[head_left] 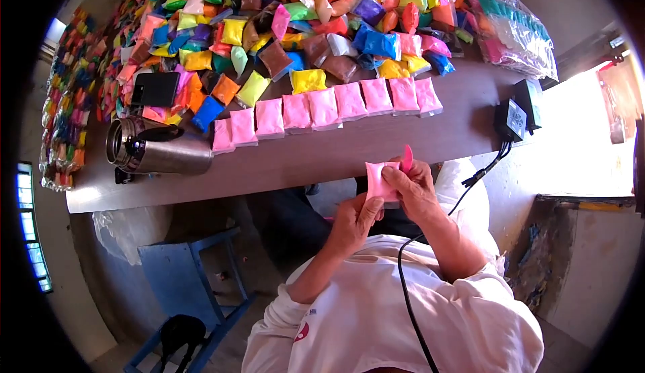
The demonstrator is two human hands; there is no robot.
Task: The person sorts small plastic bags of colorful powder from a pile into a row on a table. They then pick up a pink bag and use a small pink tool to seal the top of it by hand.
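Note:
A small pink packet [377,181] is held between my two hands, just in front of the table edge. My left hand [352,225] grips its lower left corner, thumb on top. My right hand [414,188] pinches the right side, with its thumb pressed on the packet's face. A narrow pink piece [407,157] sticks up from behind my right fingers; most of it is hidden. Beyond my hands, a row of similar pink packets [323,108] lies side by side on the table [282,164].
Many-coloured packets [322,23] are heaped at the back. A steel flask [168,148] lies on its side at the left, near a black phone-like block [155,89]. Black boxes [512,119] with cables sit at the right edge. A blue chair [181,279] stands lower left.

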